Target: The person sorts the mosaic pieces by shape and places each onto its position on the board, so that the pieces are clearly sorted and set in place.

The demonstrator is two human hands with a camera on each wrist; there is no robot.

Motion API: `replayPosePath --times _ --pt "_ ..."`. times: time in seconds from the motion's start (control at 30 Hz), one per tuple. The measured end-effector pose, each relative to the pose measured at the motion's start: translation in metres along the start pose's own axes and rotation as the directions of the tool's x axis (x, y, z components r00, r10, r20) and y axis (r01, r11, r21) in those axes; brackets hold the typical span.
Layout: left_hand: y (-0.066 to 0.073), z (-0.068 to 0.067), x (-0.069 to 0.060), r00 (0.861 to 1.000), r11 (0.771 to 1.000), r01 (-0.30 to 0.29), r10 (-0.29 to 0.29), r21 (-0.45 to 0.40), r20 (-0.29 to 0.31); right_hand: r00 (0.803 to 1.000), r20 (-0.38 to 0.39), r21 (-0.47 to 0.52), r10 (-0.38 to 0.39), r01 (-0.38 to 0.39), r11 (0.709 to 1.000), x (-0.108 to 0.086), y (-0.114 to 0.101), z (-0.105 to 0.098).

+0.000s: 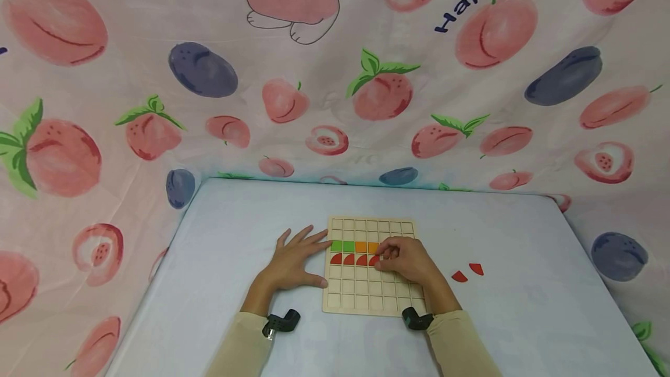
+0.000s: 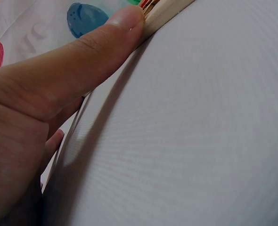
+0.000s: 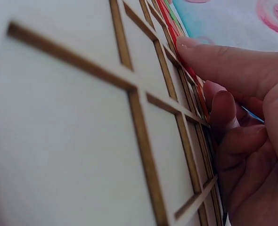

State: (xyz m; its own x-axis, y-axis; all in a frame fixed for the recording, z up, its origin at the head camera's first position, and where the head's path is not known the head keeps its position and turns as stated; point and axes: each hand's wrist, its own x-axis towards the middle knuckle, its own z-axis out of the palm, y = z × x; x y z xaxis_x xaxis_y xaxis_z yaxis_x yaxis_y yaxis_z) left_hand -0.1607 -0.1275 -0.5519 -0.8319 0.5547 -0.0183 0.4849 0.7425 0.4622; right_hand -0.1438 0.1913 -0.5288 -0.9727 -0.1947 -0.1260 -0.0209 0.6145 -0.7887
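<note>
A wooden grid board (image 1: 369, 302) lies on the table. One row holds two green square pieces (image 1: 342, 246) and two orange ones (image 1: 360, 246); the row nearer me has several red quarter-circle pieces (image 1: 349, 259). My left hand (image 1: 291, 260) spreads its fingers along the board's left side, thumb (image 2: 125, 28) against its edge. Over the board, my right hand (image 1: 409, 258) has curled fingers and pinches the rightmost red quarter-circle piece (image 1: 373, 260) at its cell. In the right wrist view the thumb (image 3: 200, 54) touches red; the fingertips partly hide the piece.
Two loose red pieces (image 1: 459, 276) lie on the white table (image 1: 523, 319), right of the right forearm. A fruit-printed cloth (image 1: 314, 103) hangs behind the table. Black wrist cameras (image 1: 285, 322) sit on both wrists above the board's near edge.
</note>
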Motion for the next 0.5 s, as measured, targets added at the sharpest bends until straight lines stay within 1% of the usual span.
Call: replayPosePath --times 0.27,0.5 --pt "0.0007 -0.0005 0.0 1.0 1.0 0.006 -0.006 0.012 0.008 1.0 -0.014 -0.023 -0.005 0.005 1.0 0.0004 -0.0016 0.0017" --pt "0.0008 -0.0002 -0.0006 1.0 1.0 0.003 -0.003 0.014 0.001 1.0 -0.007 -0.039 -0.026 0.026 0.999 0.0005 0.0001 0.0008"
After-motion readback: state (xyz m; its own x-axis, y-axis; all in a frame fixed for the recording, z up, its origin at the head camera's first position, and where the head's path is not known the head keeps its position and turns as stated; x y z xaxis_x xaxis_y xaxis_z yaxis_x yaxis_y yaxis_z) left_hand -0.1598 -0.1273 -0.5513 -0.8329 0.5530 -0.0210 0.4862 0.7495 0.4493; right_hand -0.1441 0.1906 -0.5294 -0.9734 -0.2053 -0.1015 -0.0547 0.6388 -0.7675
